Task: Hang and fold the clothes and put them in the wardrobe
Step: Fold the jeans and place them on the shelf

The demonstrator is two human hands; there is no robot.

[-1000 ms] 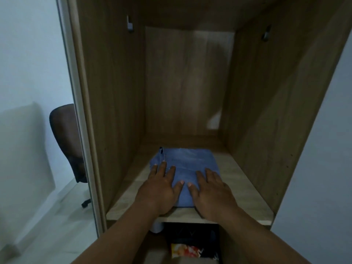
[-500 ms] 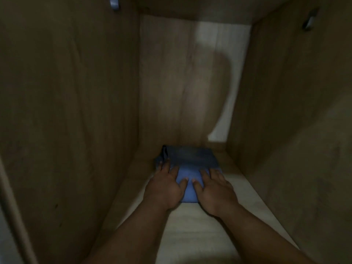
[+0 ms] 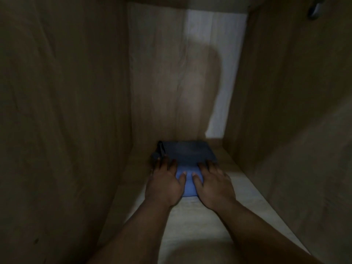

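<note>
Flat now: left hand (image 3: 163,185) and right hand (image 3: 215,182) (fingers spread) pressing folded blue garment (image 3: 187,157) underneath, on wardrobe shelf (image 3: 198,225).

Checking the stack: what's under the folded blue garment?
Only the wooden shelf shows under the folded blue garment. The left hand and right hand cover its near corners, hiding whatever lies beneath.

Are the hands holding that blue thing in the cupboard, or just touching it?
Just touching. The left hand and right hand lie flat, fingers straight, on the near end of the folded blue garment on the wardrobe shelf. Nothing is gripped.
</note>
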